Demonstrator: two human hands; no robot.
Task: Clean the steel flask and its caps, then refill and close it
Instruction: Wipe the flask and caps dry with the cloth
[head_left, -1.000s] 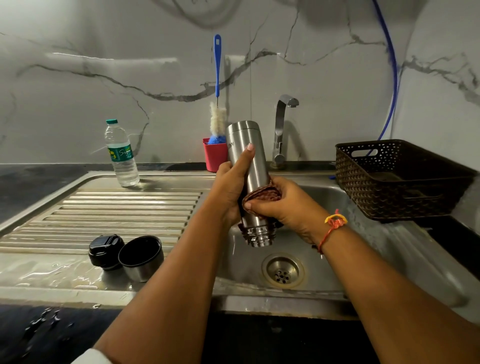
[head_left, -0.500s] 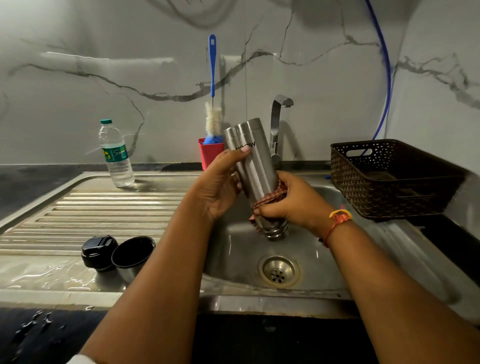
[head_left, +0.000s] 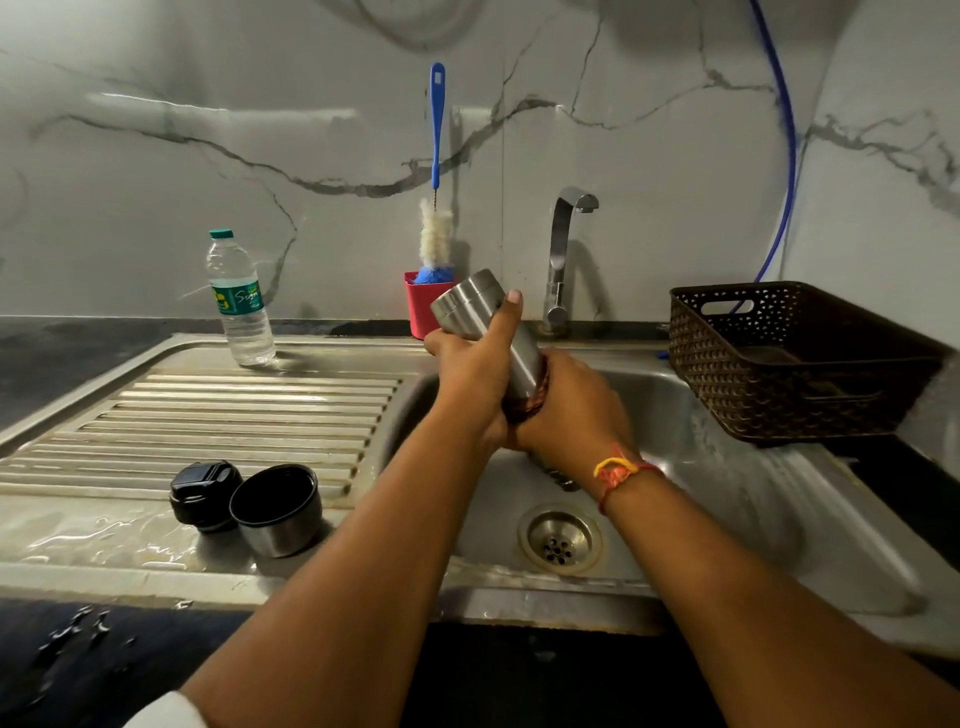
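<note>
Wet steel sink (head_left: 727, 415). Over the basin, steel flask (head_left: 483, 317) tilted mouth-down. Left hand (head_left: 472, 374) grips its body; right hand (head_left: 571, 410) wraps a scrub pad (head_left: 535, 402) round it. I judge it rigid and slick, so grip mid-body.

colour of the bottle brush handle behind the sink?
Blue. The bottle brush handle stands up from a red holder; clearest in the head view.

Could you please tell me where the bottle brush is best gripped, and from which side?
Probably by its blue handle, from the front: the bottle brush stands upright in the red holder, bristles down, handle free on top, wall close behind.
</note>
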